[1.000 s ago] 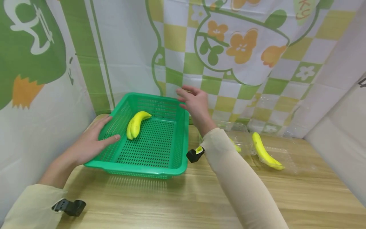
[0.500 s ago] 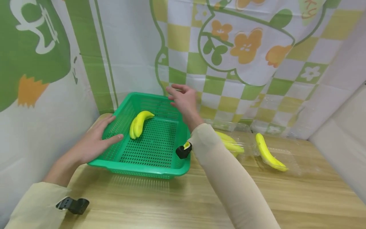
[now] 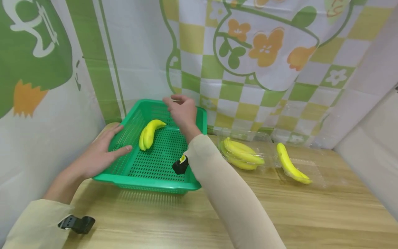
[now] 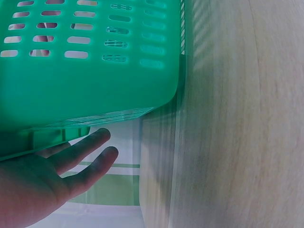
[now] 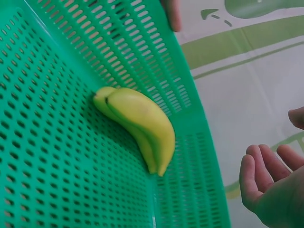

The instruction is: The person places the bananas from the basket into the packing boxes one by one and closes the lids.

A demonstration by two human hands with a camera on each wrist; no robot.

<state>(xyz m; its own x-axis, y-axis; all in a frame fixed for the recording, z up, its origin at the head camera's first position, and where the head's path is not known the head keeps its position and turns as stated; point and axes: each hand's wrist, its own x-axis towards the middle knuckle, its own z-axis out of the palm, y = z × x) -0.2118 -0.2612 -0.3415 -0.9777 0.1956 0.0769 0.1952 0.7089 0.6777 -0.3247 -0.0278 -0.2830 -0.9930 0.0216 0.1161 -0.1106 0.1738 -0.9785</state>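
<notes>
A pair of yellow bananas (image 3: 150,135) lies in the left part of the green plastic basket (image 3: 149,183). My left hand (image 3: 96,155) rests on the basket's left rim, thumb over the inside and fingers along the outside; in the left wrist view those fingers look nearly straight. Over the back right of the basket is my right hand (image 3: 182,112), holding nothing, its fingers loosely bent. The right wrist view shows that hand (image 5: 273,185) beyond the basket's edge, apart from the bananas (image 5: 140,123).
Right of the basket, a clear plastic container (image 3: 264,141) holds several bananas (image 3: 240,155). Farther right, another yellow banana (image 3: 290,166) lies at clear plastic packaging. All stand on a wooden table (image 3: 335,211), with a patterned cloth (image 3: 192,38) hanging close behind.
My right hand has moved left, from beyond the basket's right back corner to over its back rim, uncovering the bananas in the clear container. My left hand stays on the basket's rim.
</notes>
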